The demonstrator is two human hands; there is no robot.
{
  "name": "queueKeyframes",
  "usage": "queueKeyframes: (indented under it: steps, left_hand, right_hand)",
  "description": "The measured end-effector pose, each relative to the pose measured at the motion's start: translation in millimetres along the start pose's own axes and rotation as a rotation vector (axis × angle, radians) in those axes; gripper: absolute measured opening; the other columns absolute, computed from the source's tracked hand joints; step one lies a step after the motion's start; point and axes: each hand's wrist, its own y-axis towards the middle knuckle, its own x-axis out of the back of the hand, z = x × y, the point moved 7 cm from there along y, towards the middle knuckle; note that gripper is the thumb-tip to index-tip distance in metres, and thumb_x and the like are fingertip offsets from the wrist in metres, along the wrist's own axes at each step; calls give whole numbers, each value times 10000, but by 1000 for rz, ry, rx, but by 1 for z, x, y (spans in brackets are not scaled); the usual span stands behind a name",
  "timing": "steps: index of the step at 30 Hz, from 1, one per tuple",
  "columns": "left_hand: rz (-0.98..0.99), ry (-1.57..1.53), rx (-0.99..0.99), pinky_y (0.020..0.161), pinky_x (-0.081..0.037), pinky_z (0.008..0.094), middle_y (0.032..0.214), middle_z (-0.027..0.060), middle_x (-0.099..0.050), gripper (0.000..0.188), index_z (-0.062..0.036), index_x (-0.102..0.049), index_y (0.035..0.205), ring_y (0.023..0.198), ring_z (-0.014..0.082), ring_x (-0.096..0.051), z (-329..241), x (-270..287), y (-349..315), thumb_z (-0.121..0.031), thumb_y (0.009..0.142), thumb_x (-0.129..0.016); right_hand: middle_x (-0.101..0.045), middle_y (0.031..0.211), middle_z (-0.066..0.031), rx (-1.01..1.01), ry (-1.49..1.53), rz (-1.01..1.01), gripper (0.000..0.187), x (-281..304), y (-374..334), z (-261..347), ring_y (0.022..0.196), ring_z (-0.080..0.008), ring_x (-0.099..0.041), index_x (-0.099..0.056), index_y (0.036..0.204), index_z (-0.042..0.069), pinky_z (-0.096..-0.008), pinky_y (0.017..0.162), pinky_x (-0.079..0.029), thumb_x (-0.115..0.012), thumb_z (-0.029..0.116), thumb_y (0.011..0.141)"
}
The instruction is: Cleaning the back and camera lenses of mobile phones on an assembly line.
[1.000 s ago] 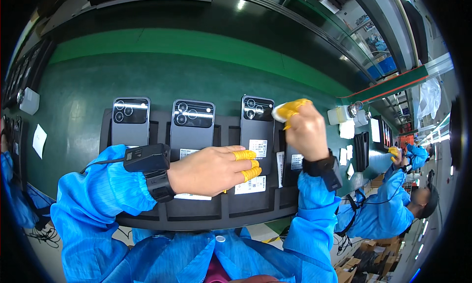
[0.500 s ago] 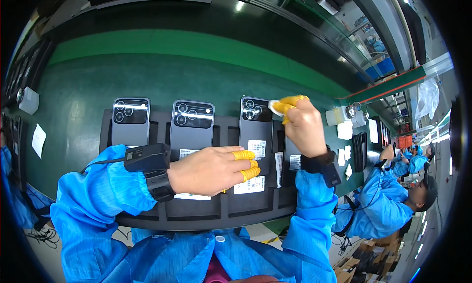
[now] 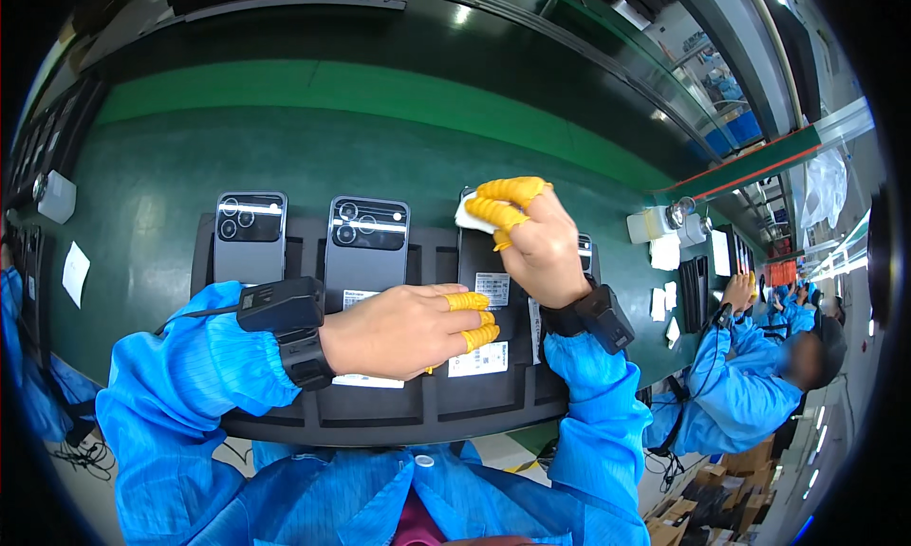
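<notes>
Left hand (image 3: 403, 330), loosely curled, palm down, resting flat on phone (image 3: 479, 304) in black tray (image 3: 313, 415), pinning it. Right hand (image 3: 536, 242), fingers pinched shut around white cloth (image 3: 472, 214), pressing it on same phone's top end.

Left hand (image 3: 403, 330): palm down, fingers extended rightward, yellow cots on fingertips (image 3: 472, 301); black band on wrist, blue sleeve. Right hand (image 3: 536, 240): raised forward, fingers curled in pinch, yellow cots; black wrist band.
</notes>
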Motion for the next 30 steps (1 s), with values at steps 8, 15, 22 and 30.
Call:
queueKeyframes:
  steps: [8,15,22,30]
  left_hand:
    - [12,9,26,1149,-384,382,1201,101,-637,407,-19,-622,1215,1171,256,-617,-1,1,-1,-139,826,-608]
    - [38,43,12,1169,-368,383,1158,79,-646,471,-39,-613,1244,1078,231,-662,0,-3,0,-152,788,-644]
    - [47,27,14,1153,-385,382,1178,90,-640,427,-29,-635,1195,1126,239,-638,0,0,-2,-144,784,-648]
    - [0,-13,9,1136,-401,378,1222,104,-630,433,-24,-623,1214,1186,255,-609,-1,0,-1,-131,795,-633]
  right_hand:
    - [-686,937,-125,-42,-227,25,237,11,-13,-35,840,-305,-637,-738,864,5,-399,792,-544,-651,-55,652]
    - [-677,965,-138,-146,-41,-121,338,23,-11,-32,892,-332,-639,-741,958,23,-389,804,-539,-620,-109,672]
    - [-629,822,-148,-115,-185,206,120,10,-15,-11,789,-329,-634,-688,703,-27,-410,725,-554,-651,-69,597]
    - [-666,954,-144,-110,-11,47,322,27,-17,0,880,-327,-638,-737,885,-7,-393,785,-548,-631,-107,599]
